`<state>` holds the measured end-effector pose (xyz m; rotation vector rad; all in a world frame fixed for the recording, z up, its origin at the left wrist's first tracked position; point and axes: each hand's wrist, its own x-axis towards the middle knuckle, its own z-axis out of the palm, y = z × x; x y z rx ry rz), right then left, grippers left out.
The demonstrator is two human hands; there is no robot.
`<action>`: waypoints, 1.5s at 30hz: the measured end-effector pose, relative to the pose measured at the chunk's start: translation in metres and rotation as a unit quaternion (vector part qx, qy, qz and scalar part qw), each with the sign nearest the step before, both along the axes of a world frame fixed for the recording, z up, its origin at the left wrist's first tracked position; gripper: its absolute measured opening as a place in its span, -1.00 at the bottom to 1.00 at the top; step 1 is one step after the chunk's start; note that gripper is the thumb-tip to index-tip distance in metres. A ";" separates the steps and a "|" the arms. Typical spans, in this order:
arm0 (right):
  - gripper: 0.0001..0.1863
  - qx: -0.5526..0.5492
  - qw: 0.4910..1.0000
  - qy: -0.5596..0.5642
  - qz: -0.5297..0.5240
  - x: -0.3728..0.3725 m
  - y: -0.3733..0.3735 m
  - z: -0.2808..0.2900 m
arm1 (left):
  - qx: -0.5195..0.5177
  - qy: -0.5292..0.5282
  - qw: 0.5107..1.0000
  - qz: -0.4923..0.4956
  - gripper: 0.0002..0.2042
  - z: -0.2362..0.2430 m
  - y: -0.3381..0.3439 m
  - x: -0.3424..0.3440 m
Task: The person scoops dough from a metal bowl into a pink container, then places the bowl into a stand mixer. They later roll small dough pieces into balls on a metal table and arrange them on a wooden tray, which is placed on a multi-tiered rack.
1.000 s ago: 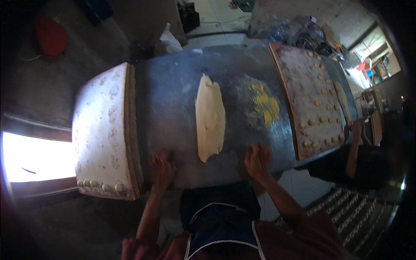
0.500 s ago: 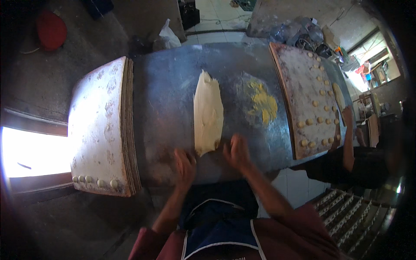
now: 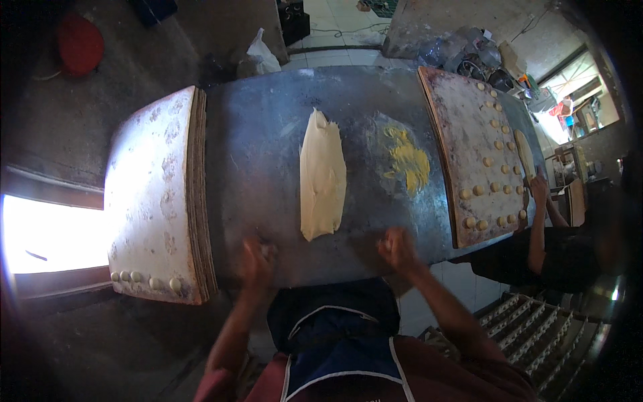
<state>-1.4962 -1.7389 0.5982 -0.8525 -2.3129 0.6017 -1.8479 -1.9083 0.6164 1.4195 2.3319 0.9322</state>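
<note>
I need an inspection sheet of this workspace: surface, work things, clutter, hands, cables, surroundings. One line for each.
Surface: dark metal table, smeared; yellow patch right of centre.
Work things: long flat dough lying mid-table, untouched.
Clutter: stacked boards on the left with small dough balls along the near edge; board on the right with rows of balls.
Hands: left hand and right hand at the near table edge, blurred, both clear of the dough; grip cannot be told.
Cables: one cable on the tiled floor beyond the table.
Surroundings: another person's arm at the right board; white bag; red round thing.

dim concrete floor (image 3: 87, 94) — bright opening (image 3: 47, 234) at left
</note>
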 end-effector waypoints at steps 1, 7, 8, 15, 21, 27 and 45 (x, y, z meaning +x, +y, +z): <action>-0.69 0.056 0.997 -0.044 -0.018 -0.023 0.033 0.018 | 0.009 0.032 0.999 0.039 -0.70 0.002 0.010 -0.002; -0.73 0.016 0.998 -0.039 0.038 -0.029 -0.024 0.014 | 0.140 -0.027 0.988 0.063 -0.85 -0.032 -0.001 0.052; -0.74 0.012 0.995 -0.025 0.094 -0.017 -0.027 0.018 | 0.152 -0.123 0.977 0.084 -0.86 -0.046 -0.025 0.022; -0.83 0.025 0.999 0.009 -0.034 -0.050 0.000 0.028 | 0.023 -0.044 0.998 0.033 -0.75 0.008 -0.013 0.022; -0.77 -0.046 0.986 -0.158 -0.022 -0.007 -0.008 0.055 | -0.091 -0.029 0.974 -0.207 -0.70 0.070 -0.049 -0.038; -0.61 -0.139 0.941 -0.301 0.072 -0.015 0.000 0.090 | 0.159 0.124 0.979 -0.037 -0.71 0.175 -0.065 -0.058; -0.25 -0.135 0.975 -0.051 0.170 -0.263 -0.126 0.120 | 0.130 -0.167 0.960 0.184 -0.45 0.095 -0.088 -0.025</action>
